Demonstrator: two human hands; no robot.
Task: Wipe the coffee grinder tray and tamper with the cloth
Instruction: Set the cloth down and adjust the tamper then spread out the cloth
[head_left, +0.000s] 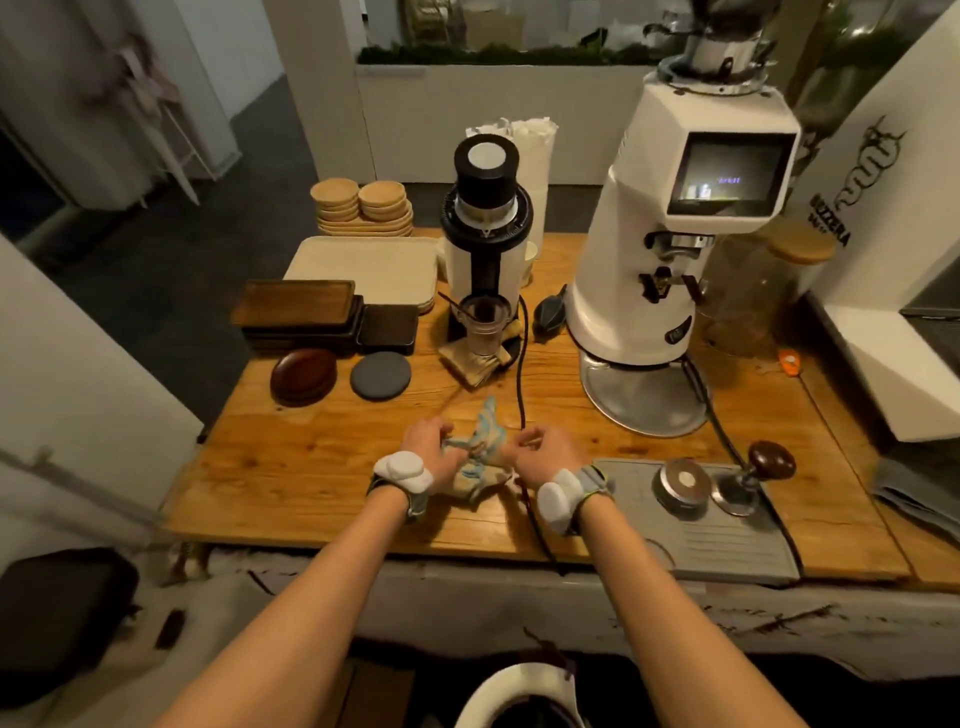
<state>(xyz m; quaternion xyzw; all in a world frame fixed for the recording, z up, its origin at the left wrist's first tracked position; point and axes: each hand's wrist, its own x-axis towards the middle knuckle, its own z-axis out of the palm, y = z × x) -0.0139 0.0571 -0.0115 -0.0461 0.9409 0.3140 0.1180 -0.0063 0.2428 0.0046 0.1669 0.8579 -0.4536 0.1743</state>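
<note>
A crumpled cloth (480, 457) with pale blue stripes lies bunched on the wooden table (311, 467), near the front edge. My left hand (431, 449) grips its left side and my right hand (545, 454) grips its right side. The big white coffee grinder (675, 208) stands at the back right on its round metal tray (644, 395). A tamper (748, 478) with a dark wooden knob stands on a grey mat (727, 540) to the right of my right hand, beside a round metal puck (683, 483).
A smaller black-and-white grinder (485, 234) with a glass cup (480, 325) under it stands mid-table. Its black cable (521, 374) runs toward my hands. Wooden saucers (363, 205), dark trays (301, 314) and round coasters (382, 375) fill the left. A white espresso machine (893, 249) borders the right.
</note>
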